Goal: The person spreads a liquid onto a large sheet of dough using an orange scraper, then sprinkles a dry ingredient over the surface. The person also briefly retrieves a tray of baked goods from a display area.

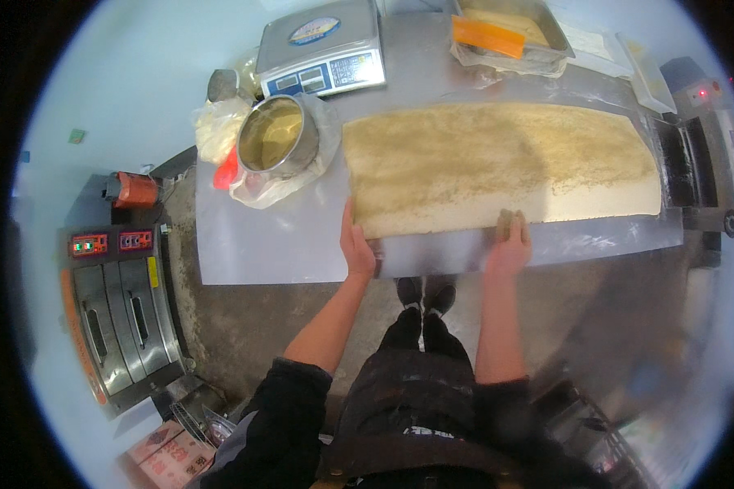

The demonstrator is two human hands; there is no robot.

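A wide, flat sheet of dough lies on the metal worktable, with a brownish, uneven coating over most of it. The strip along its near edge is paler on the right. My left hand is at the near left corner of the dough, its fingers stretched along the side edge. On the near edge, right of the middle, my right hand rests with fingers extended and fingertips on the dough. Those fingertips look smeared with the coating. A steel pot with yellowish-brown contents stands left of the dough on a plastic bag.
A digital scale stands at the back. Behind the dough, a metal tray holds something pale, with an orange scraper across it. A machine with dark rollers adjoins the right table end. A steel oven stands at left.
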